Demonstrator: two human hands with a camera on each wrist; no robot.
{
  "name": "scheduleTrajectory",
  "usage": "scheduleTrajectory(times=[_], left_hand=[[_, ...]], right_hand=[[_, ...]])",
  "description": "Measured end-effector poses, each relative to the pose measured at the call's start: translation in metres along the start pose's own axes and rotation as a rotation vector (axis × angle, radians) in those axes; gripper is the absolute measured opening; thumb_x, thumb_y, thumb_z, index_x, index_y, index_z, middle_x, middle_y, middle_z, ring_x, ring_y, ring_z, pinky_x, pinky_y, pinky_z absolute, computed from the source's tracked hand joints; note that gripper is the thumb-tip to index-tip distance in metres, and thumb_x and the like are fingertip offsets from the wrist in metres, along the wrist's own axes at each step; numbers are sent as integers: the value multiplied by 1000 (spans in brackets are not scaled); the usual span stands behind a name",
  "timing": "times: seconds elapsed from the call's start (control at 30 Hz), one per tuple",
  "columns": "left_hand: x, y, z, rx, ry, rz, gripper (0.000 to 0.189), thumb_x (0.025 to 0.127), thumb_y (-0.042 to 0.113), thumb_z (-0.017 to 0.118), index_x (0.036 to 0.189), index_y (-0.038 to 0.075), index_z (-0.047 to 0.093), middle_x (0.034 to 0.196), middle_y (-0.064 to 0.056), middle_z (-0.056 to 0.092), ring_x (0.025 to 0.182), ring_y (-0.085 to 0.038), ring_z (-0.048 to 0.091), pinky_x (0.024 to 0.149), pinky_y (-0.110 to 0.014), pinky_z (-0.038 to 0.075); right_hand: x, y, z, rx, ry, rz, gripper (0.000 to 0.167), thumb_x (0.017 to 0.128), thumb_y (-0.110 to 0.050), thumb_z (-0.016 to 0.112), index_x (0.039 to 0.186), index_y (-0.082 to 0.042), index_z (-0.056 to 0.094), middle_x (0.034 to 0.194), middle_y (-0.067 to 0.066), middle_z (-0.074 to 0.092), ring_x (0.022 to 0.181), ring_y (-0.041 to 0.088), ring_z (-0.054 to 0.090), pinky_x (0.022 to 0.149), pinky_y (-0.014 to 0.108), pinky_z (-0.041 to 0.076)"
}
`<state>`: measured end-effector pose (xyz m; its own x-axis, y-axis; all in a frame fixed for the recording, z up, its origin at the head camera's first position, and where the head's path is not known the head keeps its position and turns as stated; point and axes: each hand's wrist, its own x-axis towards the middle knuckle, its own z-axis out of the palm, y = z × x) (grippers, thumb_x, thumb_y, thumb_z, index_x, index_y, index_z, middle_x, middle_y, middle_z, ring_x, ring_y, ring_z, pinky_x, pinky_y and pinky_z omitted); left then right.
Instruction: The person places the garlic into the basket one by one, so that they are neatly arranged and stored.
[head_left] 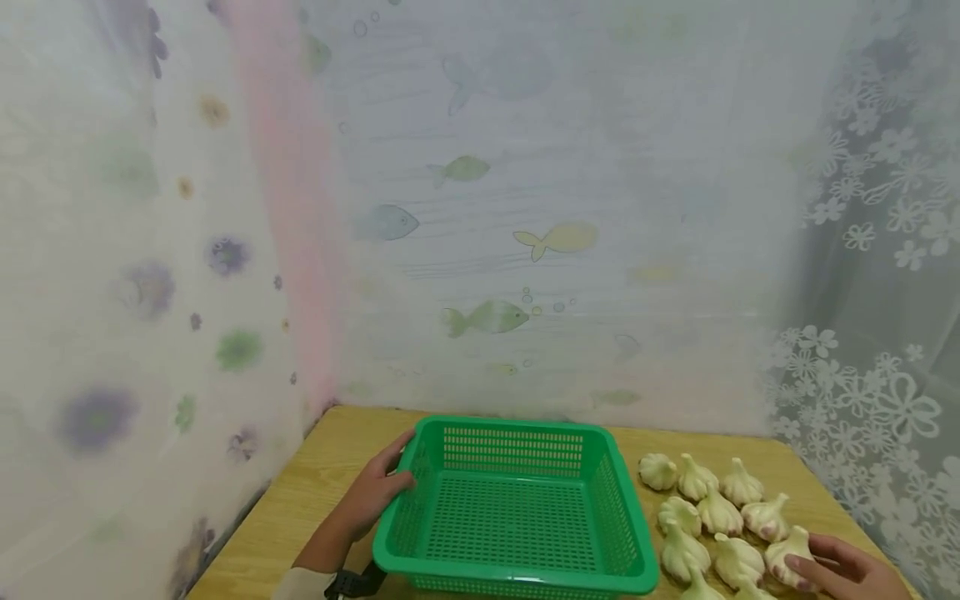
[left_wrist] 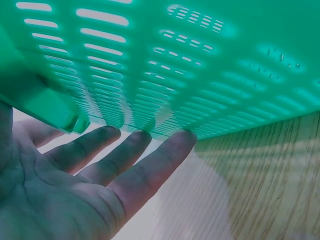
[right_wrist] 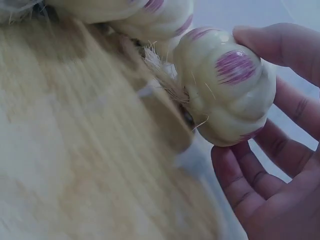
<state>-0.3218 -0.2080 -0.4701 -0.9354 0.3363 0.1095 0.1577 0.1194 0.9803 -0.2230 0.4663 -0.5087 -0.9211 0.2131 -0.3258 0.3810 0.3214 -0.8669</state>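
Observation:
A green plastic basket (head_left: 517, 575) with slotted walls stands on the table, and no items lie inside it. My left hand (head_left: 371, 493) holds its left rim, thumb over the top. In the left wrist view, the fingers (left_wrist: 152, 175) reach along the slotted outer side. To the right of the basket, my right hand (head_left: 858, 571) grips a garlic bulb (head_left: 789, 560) at the right edge of a group. The right wrist view shows this pale bulb (right_wrist: 227, 95) with purple streaks and rootlets, between thumb and fingers.
Several more garlic bulbs (head_left: 718, 510) sit close together right of the basket. The wooden table (head_left: 315, 467) ends in front of a hanging sheet (head_left: 570, 358) printed with fish. Flower-patterned sheets (head_left: 150, 350) hang along the left and right sides.

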Motion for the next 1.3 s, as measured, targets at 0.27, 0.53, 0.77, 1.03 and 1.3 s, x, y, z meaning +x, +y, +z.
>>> scheduleTrajectory(times=[0.27, 0.53, 0.77, 1.03, 1.3], left_hand=[[0, 1, -1, -9, -4, 0, 83, 96, 3, 54, 168, 19, 16, 155, -31, 40, 117, -39, 64, 82, -43, 61], [-1, 0, -3, -10, -7, -3, 82, 98, 4, 53, 168, 20, 15, 156, -31, 40, 114, -39, 65, 80, -44, 61], [-5, -5, -2, -28, -9, -18, 82, 98, 4, 54, 168, 19, 14, 156, -32, 39, 113, -36, 66, 80, -44, 61], [-5, -6, 0, -30, 9, -26, 83, 96, 3, 54, 168, 19, 17, 160, -30, 36, 116, -35, 65, 79, -44, 61], [0, -3, -2, -11, 12, -4, 83, 96, 3, 55, 168, 21, 18, 156, -31, 39, 113, -37, 66, 78, -45, 62]], right_hand=[[-13, -21, 6, -7, 176, 10, 118, 91, -58, 72, 160, 14, 9, 159, 44, 16, 124, 58, 52, 91, 56, 58], [-31, -53, 11, -46, 401, -50, 96, 97, -51, 68, 157, 12, 29, 152, 41, 39, 117, 51, 57, 92, 63, 51], [-44, -84, 11, -173, 334, -127, 100, 94, -62, 65, 155, 10, 34, 146, 38, 47, 110, 43, 62, 88, 56, 53], [-48, -125, 20, -249, 194, -368, 84, 96, -56, 66, 151, 4, 48, 116, -7, 72, 84, -19, 51, 80, 38, 60], [-49, -152, 49, -244, 162, -532, 62, 97, -43, 71, 141, 0, 62, 109, -17, 70, 90, -16, 57, 78, 31, 59]])
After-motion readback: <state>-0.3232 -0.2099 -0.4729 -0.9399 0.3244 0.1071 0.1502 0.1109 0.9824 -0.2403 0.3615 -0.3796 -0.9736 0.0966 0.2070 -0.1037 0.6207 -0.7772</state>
